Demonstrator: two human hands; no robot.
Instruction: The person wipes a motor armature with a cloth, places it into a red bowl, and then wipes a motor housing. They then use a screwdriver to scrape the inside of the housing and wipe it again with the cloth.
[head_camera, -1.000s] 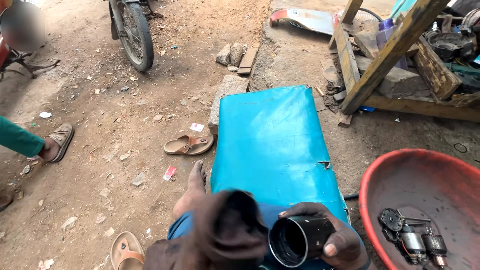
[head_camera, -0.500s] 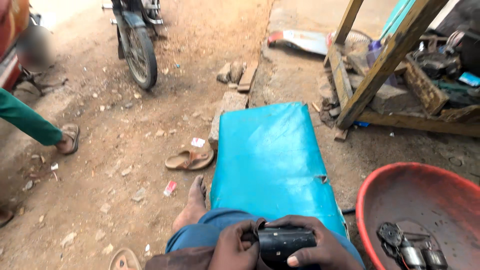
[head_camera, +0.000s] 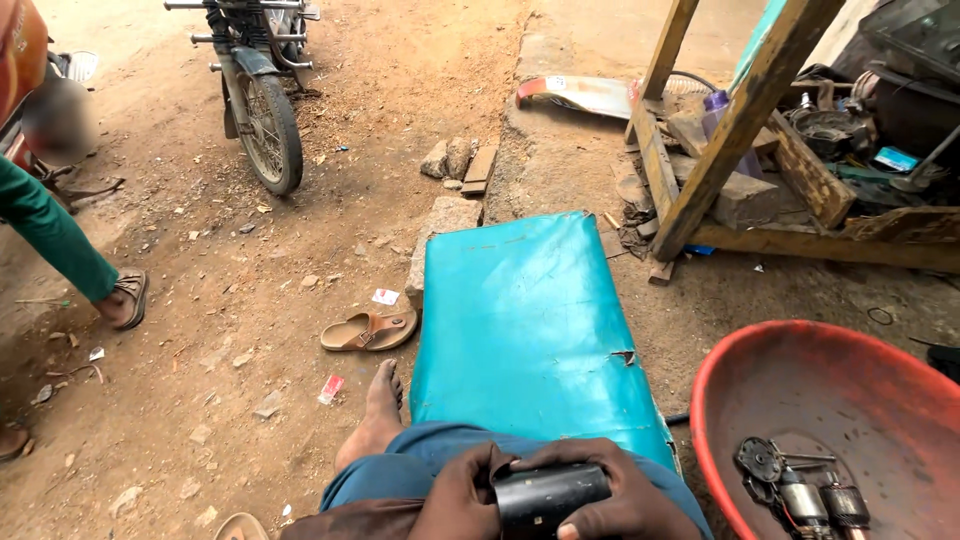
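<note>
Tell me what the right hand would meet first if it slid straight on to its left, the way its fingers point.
The right hand already wraps the black cylinder. Going on leftward, its fingers would most likely meet the left hand, gripping the cylinder's other end. Depth is unclear, but the two hands look nearly touching.

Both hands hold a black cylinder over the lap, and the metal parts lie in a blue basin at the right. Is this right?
Only the colour is wrong: the basin is red, not blue, as the head view shows. The left hand and right hand do hold the black cylinder over the lap, and the metal parts lie in that basin at the right.
</note>
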